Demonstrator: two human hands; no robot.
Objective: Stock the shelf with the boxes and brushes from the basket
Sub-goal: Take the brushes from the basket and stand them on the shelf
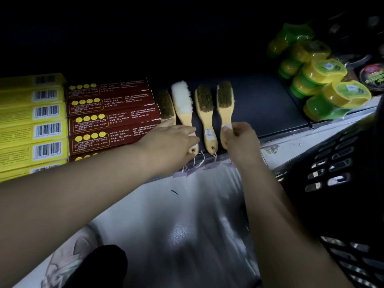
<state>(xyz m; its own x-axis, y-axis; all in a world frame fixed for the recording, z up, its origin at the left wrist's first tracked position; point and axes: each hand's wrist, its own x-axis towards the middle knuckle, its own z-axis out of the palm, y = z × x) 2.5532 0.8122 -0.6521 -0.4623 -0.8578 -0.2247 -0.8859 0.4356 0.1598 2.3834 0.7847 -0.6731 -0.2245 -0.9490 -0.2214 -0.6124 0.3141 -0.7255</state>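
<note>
Black slotted plastic basket (342,163) near right, contents too dark to read. Right hand (239,140) pinches the handle end of the rightmost pale wooden brown-bristle brush (225,104), fingers curled round it. Left hand (172,140) lies flat, fingers fairly straight, over the handle of the white fleece-headed wooden brush (182,102). Both brushes lie on the dark shelf (259,104), bristles up, in a row of four. Step, likely: squaring the row. Slide the held brush parallel to its neighbour, handle ends level at the shelf edge, left hand steadying. Dark red boxes (112,115) and yellow barcode boxes (33,113) are already stacked to the left.
</note>
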